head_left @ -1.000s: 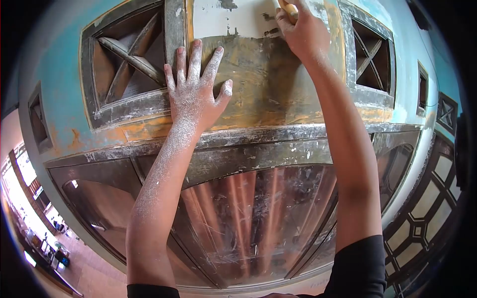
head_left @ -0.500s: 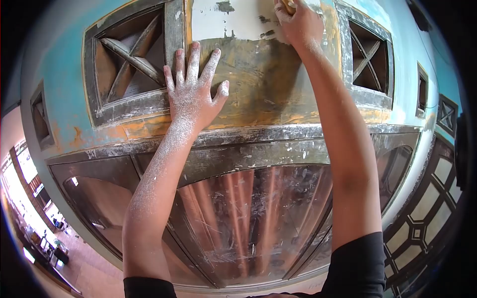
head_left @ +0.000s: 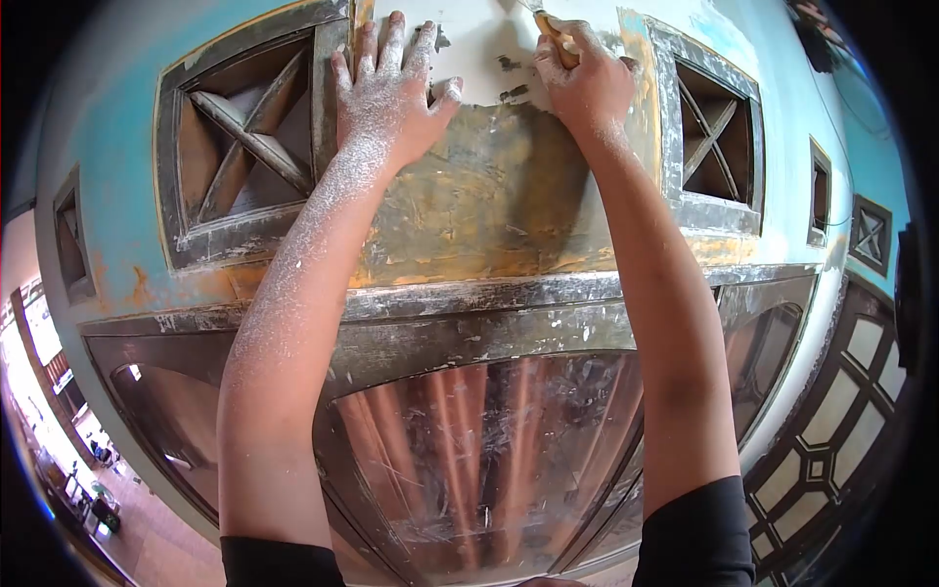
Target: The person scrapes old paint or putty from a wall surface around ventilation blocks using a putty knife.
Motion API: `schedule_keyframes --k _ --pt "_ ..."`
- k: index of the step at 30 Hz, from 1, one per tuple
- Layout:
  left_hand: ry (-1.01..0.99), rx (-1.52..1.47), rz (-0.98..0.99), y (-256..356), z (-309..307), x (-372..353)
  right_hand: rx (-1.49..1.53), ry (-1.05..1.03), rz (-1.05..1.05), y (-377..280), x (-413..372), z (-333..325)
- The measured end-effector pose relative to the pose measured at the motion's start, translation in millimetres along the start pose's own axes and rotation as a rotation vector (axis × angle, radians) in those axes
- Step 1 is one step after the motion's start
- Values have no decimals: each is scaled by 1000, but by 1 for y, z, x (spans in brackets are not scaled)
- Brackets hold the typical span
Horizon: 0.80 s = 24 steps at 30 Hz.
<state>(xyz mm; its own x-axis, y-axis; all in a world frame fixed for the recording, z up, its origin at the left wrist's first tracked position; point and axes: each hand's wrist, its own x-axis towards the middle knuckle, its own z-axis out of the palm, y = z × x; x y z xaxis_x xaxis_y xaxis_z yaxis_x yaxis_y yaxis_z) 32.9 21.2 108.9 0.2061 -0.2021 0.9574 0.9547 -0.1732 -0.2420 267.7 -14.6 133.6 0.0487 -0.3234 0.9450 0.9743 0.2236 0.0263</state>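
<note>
My left hand [head_left: 393, 103], dusted with white powder, lies flat on the wall with its fingers spread. It rests beside the left lattice vent, across the white area and the brown part below. My right hand [head_left: 595, 86] is wrapped round the wooden handle of a scraper [head_left: 556, 37]. The scraper points up and left, and its blade is cut off by the top edge of the view. Behind both hands is a wall panel [head_left: 489, 186], scraped brown and ochre at the bottom. Above it is a white layer [head_left: 476, 47] with a ragged lower edge and dark patches.
A lattice vent [head_left: 249, 137] sits left of the panel, another lattice vent [head_left: 719, 132] right. Below runs a worn wooden beam [head_left: 489, 296] over a glazed window [head_left: 489, 440] with reddish curtains. At far right is a panelled door [head_left: 831, 421].
My left hand has slid up the wall. The view has tilted up a little, so the scraper's handle shows more fully in my right hand.
</note>
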Motion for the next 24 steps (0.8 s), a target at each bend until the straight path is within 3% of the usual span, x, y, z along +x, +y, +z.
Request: schedule_keyframes --k 7,10,13,16,18,22,24 --pt "43 -52 38 -5 3 -2 23 27 29 1 3 6" --pt "39 -55 32 -3 2 -2 -1 138 -44 6 3 4" --pt "35 -56 23 -2 0 -2 39 -19 96 6 6 7" --pt "10 -46 11 0 -3 -2 0 34 18 2 3 3" --pt "-11 -33 1 0 -4 -3 210 73 57 -3 -2 -5" --pt "-21 -37 3 2 -5 -6 228 56 36 1 0 -4" --pt "-3 -45 15 2 -6 -7 210 108 -65 1 2 -2"
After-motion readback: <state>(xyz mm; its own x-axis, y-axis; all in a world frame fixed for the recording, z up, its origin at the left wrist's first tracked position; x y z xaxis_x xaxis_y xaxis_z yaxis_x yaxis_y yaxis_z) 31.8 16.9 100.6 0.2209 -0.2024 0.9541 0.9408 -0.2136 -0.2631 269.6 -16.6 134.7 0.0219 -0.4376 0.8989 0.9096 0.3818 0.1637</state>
